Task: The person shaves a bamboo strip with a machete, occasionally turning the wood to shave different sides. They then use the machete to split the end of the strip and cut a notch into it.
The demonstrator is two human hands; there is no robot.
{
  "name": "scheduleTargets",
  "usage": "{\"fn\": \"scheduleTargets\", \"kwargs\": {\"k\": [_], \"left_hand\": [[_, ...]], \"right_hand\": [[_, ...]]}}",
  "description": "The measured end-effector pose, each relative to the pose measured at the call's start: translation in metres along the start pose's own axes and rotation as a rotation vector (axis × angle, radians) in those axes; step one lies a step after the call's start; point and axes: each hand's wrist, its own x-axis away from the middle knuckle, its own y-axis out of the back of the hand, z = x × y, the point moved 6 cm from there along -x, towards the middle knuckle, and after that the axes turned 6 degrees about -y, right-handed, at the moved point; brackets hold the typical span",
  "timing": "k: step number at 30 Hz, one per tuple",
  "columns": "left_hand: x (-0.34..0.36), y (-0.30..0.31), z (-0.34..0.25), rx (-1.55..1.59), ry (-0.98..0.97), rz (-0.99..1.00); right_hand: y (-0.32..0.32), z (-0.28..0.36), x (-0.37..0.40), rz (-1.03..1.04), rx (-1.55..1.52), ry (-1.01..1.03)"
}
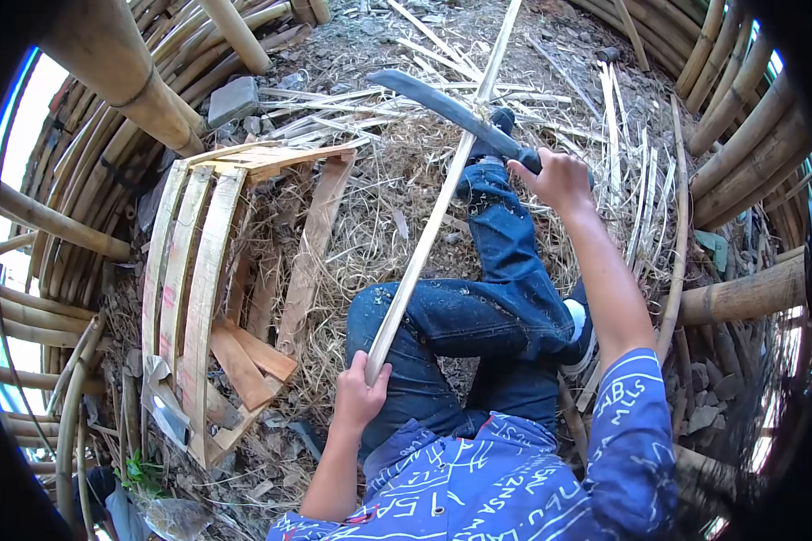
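Observation:
My left hand (364, 391) is closed round the near end of a long pale bamboo strip (426, 243), low over my left thigh. The strip slants up and away across my bent legs (505, 248) to the top of the view. My right hand (561, 182) grips the dark handle of a machete (442, 106). Its long curved blade points to the upper left and crosses the strip near my foot (489, 144), with curled shavings gathered at the crossing.
A slatted wooden crate (209, 270) lies to my left, with loose boards (244, 356) in it. Split bamboo strips (645, 194) and shavings (370, 212) litter the ground. A grey block (233, 101) sits at the upper left. Bamboo poles (740, 298) surround the spot.

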Motion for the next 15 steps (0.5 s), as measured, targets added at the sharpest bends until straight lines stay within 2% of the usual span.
{"fn": "scheduleTargets", "kwargs": {"k": [3, 5, 6, 9, 11, 12, 13, 15], "left_hand": [[0.001, 0.0, 0.002, -0.008, 0.008, -0.001], [0.001, -0.001, 0.002, 0.005, 0.021, -0.002], [0.001, 0.0, 0.001, -0.007, 0.014, 0.0], [0.002, 0.002, 0.001, 0.006, 0.009, 0.0], [0.002, 0.004, 0.004, 0.026, 0.016, 0.003], [0.002, 0.003, 0.006, 0.016, 0.015, 0.022], [0.003, 0.003, 0.007, 0.003, 0.012, 0.051], [-0.003, 0.0, -0.004, -0.015, 0.03, 0.079]], "right_hand": [[0.008, 0.012, 0.015, -0.041, -0.008, 0.035], [0.012, 0.031, 0.03, 0.094, 0.035, 0.159], [-0.002, 0.036, 0.035, 0.238, 0.079, 0.192], [-0.001, 0.041, 0.044, 0.033, 0.048, 0.341], [-0.007, 0.02, 0.023, 0.044, -0.005, 0.257], [-0.005, 0.003, 0.007, 0.092, -0.061, 0.111], [-0.005, -0.019, -0.011, 0.052, -0.097, -0.046], [-0.01, -0.03, -0.014, 0.131, -0.052, -0.117]]}}
